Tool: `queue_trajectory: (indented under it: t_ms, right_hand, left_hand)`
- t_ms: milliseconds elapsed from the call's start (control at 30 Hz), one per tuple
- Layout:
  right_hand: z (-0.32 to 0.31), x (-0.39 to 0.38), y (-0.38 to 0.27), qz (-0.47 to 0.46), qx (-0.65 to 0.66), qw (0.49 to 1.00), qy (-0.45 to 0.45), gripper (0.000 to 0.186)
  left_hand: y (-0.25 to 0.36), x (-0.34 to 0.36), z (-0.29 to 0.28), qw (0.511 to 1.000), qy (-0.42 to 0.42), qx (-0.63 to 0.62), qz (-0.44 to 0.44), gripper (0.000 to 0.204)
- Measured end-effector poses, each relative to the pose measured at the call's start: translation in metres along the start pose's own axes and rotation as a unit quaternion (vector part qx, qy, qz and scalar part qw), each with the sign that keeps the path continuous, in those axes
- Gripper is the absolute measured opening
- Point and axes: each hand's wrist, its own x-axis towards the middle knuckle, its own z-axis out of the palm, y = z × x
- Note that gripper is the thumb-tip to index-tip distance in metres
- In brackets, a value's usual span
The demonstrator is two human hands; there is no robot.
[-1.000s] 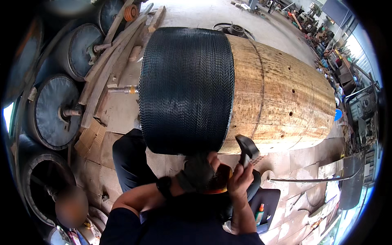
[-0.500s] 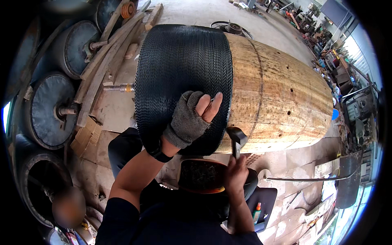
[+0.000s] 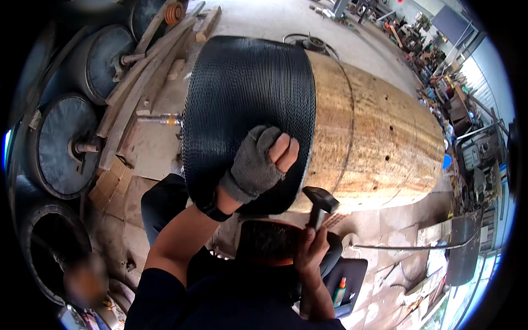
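A hammer (image 3: 319,202) is gripped in the closed right hand (image 3: 312,250) near a wooden cylinder (image 3: 374,132); over black ribbed winding (image 3: 242,91) around the cylinder's left part, the gloved left hand (image 3: 256,165) is held curled, whether around anything cannot be told.

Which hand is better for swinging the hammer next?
Probably the right: the right hand grips the hammer, while the gloved left hand is over the black ridged covering.

I can't see inside my left grip (image 3: 257,164); left of my right grip (image 3: 312,248), the bowl's (image 3: 272,262) dark contents (image 3: 267,240) are indistinct.
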Motion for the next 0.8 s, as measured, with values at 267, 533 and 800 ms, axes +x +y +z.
queue_trajectory:
  t_ms: [267, 533, 800]
  right_hand:
    - [0.015, 0.019, 0.015, 0.023, -0.122, 0.992, 0.018, 0.019]
    - [0.007, 0.015, 0.009, -0.047, -0.128, 0.988, 0.067, 0.019]
    - [-0.015, 0.026, -0.034, -0.192, 0.083, 0.972, 0.107, 0.04]
  left_hand:
    - [-0.005, -0.006, 0.004, 0.998, -0.035, -0.034, -0.035, 0.037]
    - [-0.012, 0.003, 0.001, 0.998, -0.039, -0.026, -0.028, 0.038]
    - [-0.016, 0.02, -0.001, 0.999, -0.018, -0.017, -0.022, 0.038]
